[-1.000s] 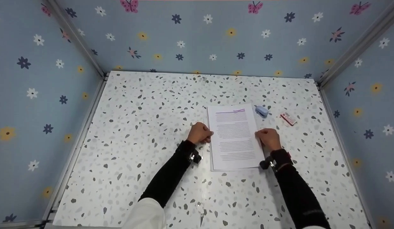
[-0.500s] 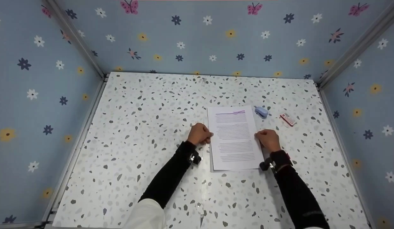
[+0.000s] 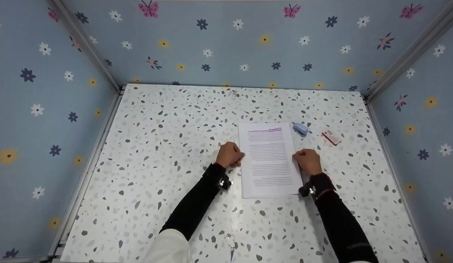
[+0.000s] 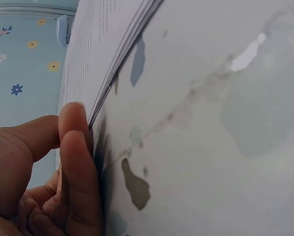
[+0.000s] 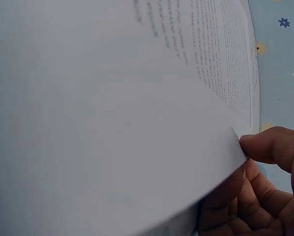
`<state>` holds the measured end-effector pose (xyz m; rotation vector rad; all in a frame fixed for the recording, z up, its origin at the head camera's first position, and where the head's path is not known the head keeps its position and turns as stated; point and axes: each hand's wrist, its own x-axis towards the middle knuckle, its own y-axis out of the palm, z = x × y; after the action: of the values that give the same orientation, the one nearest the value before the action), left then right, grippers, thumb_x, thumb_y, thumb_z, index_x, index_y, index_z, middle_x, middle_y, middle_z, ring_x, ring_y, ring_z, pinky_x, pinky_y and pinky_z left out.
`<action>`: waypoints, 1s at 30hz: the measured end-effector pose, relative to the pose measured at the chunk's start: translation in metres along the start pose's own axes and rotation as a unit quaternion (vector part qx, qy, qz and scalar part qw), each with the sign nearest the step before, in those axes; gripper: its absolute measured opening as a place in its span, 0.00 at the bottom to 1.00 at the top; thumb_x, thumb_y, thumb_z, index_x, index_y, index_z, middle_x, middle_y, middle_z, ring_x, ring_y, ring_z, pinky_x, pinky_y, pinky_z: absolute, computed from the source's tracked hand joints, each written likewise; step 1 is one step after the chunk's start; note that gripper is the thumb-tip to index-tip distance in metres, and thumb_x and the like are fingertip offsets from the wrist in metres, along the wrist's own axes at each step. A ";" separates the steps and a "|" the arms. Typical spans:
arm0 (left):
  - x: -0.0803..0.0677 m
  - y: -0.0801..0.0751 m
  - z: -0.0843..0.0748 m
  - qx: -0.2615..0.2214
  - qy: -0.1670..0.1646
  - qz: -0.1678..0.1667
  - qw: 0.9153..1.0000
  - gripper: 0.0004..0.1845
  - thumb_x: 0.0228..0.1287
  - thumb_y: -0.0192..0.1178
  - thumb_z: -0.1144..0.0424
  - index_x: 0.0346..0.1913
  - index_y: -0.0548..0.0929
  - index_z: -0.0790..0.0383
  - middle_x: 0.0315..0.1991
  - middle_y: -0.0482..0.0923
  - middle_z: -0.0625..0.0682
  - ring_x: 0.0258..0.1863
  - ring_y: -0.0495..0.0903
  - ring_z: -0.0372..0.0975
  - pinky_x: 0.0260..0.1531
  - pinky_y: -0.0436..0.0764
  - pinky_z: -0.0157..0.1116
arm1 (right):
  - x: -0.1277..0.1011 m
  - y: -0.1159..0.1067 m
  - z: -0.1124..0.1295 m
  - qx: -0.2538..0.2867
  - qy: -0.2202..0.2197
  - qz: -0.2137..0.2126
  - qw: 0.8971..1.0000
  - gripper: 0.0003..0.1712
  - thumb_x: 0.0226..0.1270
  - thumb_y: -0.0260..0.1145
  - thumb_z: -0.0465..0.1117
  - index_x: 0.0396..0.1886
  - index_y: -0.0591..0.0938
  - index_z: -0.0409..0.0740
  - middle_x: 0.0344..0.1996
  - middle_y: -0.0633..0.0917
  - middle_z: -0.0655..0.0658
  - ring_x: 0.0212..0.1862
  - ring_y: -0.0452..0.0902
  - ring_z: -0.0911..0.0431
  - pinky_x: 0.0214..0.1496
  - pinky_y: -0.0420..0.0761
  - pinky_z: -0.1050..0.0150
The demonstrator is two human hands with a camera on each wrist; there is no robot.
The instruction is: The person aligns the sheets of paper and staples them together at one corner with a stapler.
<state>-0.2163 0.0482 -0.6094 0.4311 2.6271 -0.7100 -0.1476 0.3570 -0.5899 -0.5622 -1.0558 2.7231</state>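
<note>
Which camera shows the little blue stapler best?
The head view: the blue stapler sits whole on the table, just beyond the paper stack. The left wrist view catches only a blurry blue bit behind the pages; the right wrist view shows none of it.

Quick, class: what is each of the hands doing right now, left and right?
Left hand: fingers curled, pinching the left edge of the stack of paper.
Right hand: fingers curled, pinching the stack's right edge.

One paper stack, one stapler, one staple box
</note>
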 end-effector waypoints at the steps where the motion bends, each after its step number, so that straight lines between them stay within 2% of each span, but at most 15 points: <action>1: -0.001 0.000 0.000 0.000 0.002 0.000 1.000 0.09 0.65 0.69 0.66 0.32 0.78 0.63 0.20 0.83 0.54 0.13 0.80 0.38 0.13 0.77 0.31 | 0.000 0.000 0.000 -0.001 -0.001 0.000 1.000 0.14 0.70 0.64 0.43 0.43 0.86 0.35 0.29 0.84 0.42 0.24 0.76 0.55 0.26 0.73 0.63; 9: -0.008 -0.004 -0.002 -0.006 0.031 -0.001 1.000 0.09 0.65 0.69 0.67 0.32 0.78 0.64 0.20 0.83 0.55 0.14 0.81 0.38 0.14 0.77 0.31 | -0.003 0.001 0.001 -0.024 -0.035 -0.019 0.999 0.15 0.69 0.66 0.42 0.44 0.87 0.34 0.33 0.86 0.39 0.26 0.77 0.54 0.28 0.74 0.63; 13: -0.006 -0.005 -0.002 0.000 0.023 -0.001 1.000 0.10 0.65 0.69 0.67 0.31 0.77 0.63 0.19 0.82 0.54 0.14 0.81 0.38 0.14 0.77 0.30 | -0.004 0.002 0.004 -0.046 -0.041 -0.029 0.998 0.15 0.67 0.66 0.42 0.42 0.86 0.33 0.36 0.87 0.37 0.31 0.80 0.50 0.31 0.75 0.61; 19: -0.009 -0.007 -0.001 -0.002 0.016 0.002 1.000 0.09 0.68 0.67 0.65 0.31 0.79 0.64 0.20 0.83 0.53 0.15 0.82 0.38 0.16 0.79 0.31 | -0.006 0.002 0.004 -0.048 -0.035 -0.028 0.998 0.14 0.68 0.67 0.43 0.41 0.85 0.34 0.36 0.86 0.37 0.34 0.79 0.47 0.35 0.75 0.58; 26: -0.019 -0.016 -0.007 -0.068 0.004 -0.005 0.998 0.14 0.75 0.59 0.62 0.36 0.84 0.71 0.27 0.86 0.57 0.22 0.87 0.43 0.21 0.84 0.34 | -0.004 -0.002 0.007 -0.032 -0.036 -0.028 0.998 0.18 0.73 0.62 0.42 0.49 0.85 0.32 0.40 0.86 0.34 0.39 0.81 0.46 0.42 0.78 0.54; 30: -0.020 -0.019 -0.008 -0.104 0.006 0.007 0.995 0.14 0.76 0.56 0.63 0.42 0.83 0.75 0.31 0.86 0.60 0.25 0.88 0.44 0.24 0.85 0.35 | -0.003 0.000 0.011 -0.026 -0.030 -0.017 0.999 0.20 0.73 0.60 0.42 0.53 0.84 0.31 0.44 0.87 0.33 0.42 0.83 0.45 0.45 0.80 0.53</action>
<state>-0.2080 0.0325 -0.5865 0.3915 2.6705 -0.4238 -0.1497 0.3493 -0.5819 -0.4678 -1.1421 2.7054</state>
